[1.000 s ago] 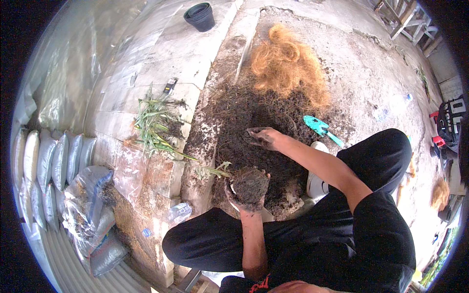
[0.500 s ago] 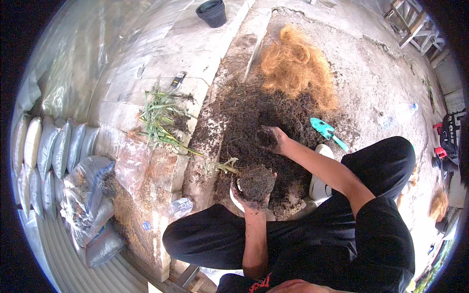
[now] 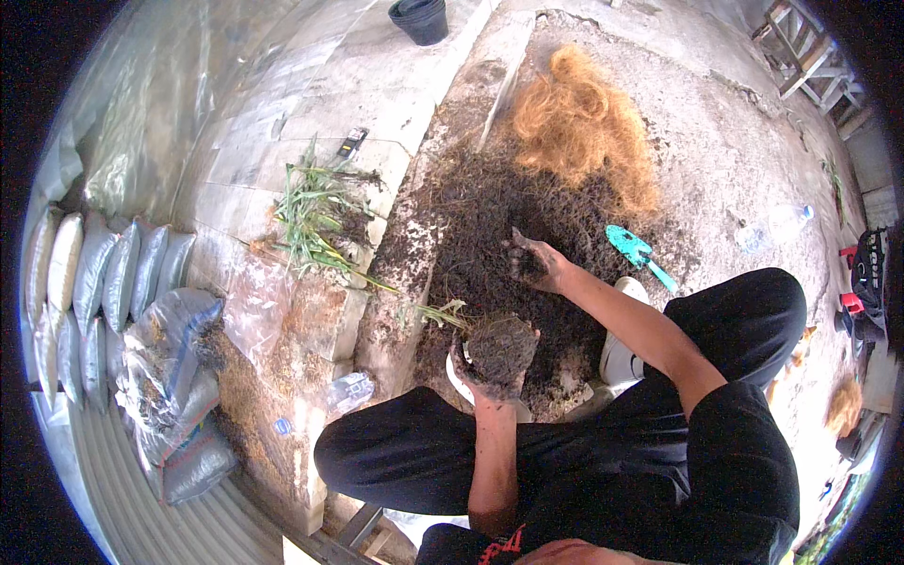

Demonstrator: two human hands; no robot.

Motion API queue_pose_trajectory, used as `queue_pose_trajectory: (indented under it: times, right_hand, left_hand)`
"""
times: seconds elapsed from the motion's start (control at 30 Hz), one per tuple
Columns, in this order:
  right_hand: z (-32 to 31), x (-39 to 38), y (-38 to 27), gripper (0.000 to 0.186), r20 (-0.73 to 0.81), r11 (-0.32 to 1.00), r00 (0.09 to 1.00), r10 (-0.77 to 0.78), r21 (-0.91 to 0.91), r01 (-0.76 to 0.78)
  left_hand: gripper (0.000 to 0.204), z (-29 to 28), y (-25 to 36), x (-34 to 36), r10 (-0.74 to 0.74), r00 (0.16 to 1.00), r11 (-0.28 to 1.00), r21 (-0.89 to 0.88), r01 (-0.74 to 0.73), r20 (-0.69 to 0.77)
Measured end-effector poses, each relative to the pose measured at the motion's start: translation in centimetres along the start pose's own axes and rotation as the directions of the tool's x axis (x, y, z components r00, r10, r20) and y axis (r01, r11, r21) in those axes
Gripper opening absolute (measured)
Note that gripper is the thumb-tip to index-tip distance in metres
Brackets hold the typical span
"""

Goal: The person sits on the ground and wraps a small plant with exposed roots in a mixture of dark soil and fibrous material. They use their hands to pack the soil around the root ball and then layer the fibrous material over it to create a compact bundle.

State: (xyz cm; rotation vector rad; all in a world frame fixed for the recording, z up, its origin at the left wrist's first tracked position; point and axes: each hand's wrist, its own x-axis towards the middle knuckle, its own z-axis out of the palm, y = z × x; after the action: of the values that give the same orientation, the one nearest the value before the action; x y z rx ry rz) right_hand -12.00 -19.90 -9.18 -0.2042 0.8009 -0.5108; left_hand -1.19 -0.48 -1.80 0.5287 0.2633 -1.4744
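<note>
A round, soil-covered root ball (image 3: 503, 345) rests in my left hand (image 3: 488, 384), whose fingers curl round it from below. Green-and-pale leaves (image 3: 441, 313) stick out from its left side. Beyond it, my right hand (image 3: 537, 265) is held over the dark soil heap (image 3: 476, 221) with dirt-smeared fingers apart and nothing visible in them. To the right of the heap lies a teal hand trowel (image 3: 629, 246). Orange-brown coconut fibre (image 3: 584, 122) is piled at the heap's far side.
Cut or uprooted leafy plants (image 3: 315, 212) lie on the ledge at left, near a small black-and-yellow device (image 3: 352, 142). Clear plastic bottles (image 3: 348, 392) lie about. Filled bags (image 3: 120, 273) are stacked far left; black pots (image 3: 419, 21) stand at the back.
My right hand's fingers have spread and lifted a little off the soil. My left hand still holds the root ball in nearly the same spot. The whole view has shifted slightly.
</note>
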Motion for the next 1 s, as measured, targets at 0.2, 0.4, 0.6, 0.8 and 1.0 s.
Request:
queue_pose_trajectory:
  times: [0.2,0.4,0.6,0.8,1.0]
  right_hand:
    - [-2.8,1.4,0.0,0.034,0.127,0.994,0.992,-0.012,-0.106,0.025]
    - [-0.8,1.0,0.3,0.033,0.125,0.989,0.987,-0.102,-0.093,0.114]
    - [-3.4,1.5,0.7,0.023,0.061,0.999,0.997,-0.043,0.013,0.042]
    - [0.5,-0.5,0.7,0.029,-0.248,0.964,0.968,-0.033,-0.265,-0.035]
    - [-0.5,-0.3,-0.6,0.036,0.425,0.909,0.905,-0.023,-0.368,0.196]
  left_hand:
    - [0.068,1.0,-0.3,0.1,-0.003,0.999,1.000,0.014,0.004,-0.050]
    - [0.066,0.4,-0.3,0.3,0.000,1.000,1.000,-0.021,0.000,-0.001]
    - [0.065,0.9,-0.3,0.1,-0.020,1.000,1.000,-0.018,0.020,0.003]
    - [0.064,1.0,0.3,-0.4,0.007,0.998,1.000,-0.014,-0.008,-0.068]
    - [0.064,2.2,-0.1,-0.7,-0.004,1.000,0.999,-0.032,0.003,-0.023]
